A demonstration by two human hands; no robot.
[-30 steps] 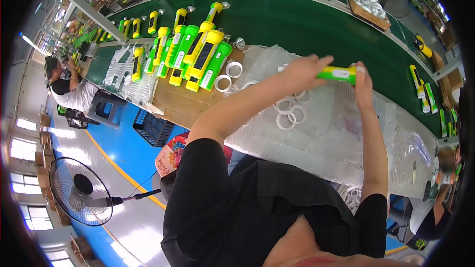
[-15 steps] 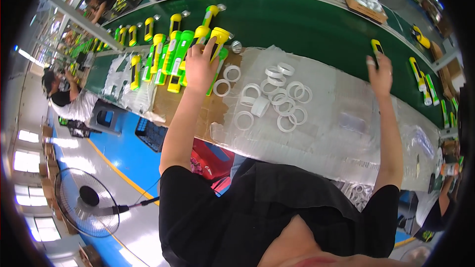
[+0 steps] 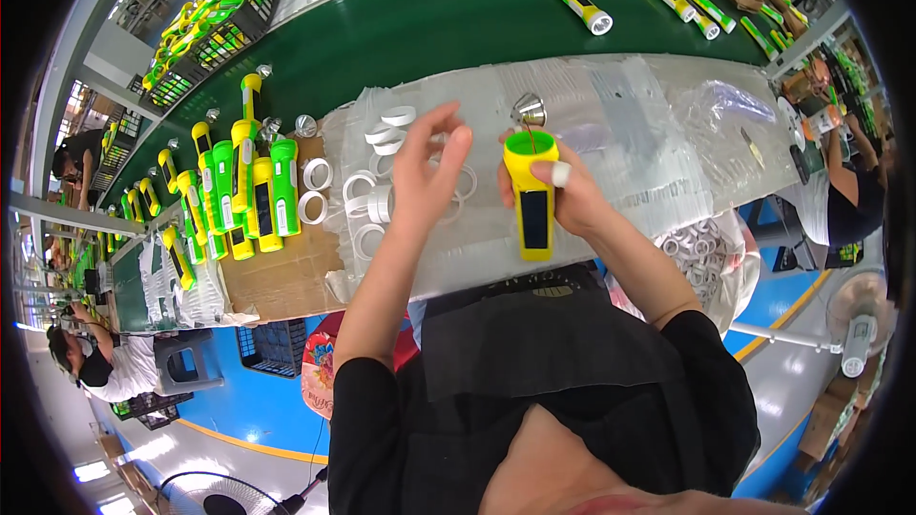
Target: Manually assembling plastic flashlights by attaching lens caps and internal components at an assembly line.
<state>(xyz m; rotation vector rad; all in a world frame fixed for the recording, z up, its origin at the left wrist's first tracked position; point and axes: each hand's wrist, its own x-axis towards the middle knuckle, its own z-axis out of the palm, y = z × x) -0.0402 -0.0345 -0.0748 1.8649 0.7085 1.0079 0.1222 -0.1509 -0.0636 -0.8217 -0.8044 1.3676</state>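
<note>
My right hand [image 3: 580, 198] is wrapped around a yellow flashlight body [image 3: 535, 221], which stands upright with its open head upward. The thumb has a white wrap on it. A thin wire joins the open head to a shiny reflector [image 3: 530, 111] just above the rim. To the left, my left hand [image 3: 425, 172] is empty, its fingers apart, over several white rings [image 3: 380, 202] on the plastic-covered table. More yellow and green flashlight bodies [image 3: 250, 181] lie grouped at the left, some with reflectors beside them, near two other white rings [image 3: 313, 207].
A green conveyor belt [image 3: 439, 24] runs behind the table. It carries a flashlight with its head fitted [image 3: 582, 8] and others farther right. At the back left is a black crate [image 3: 205, 48] of flashlight parts. A bag of white rings [image 3: 701, 257] hangs below the table's right edge.
My right hand has left the flashlight on the belt. A yellow flashlight body from the left group is now in it. My left hand has moved right, empty. The view has shifted.
</note>
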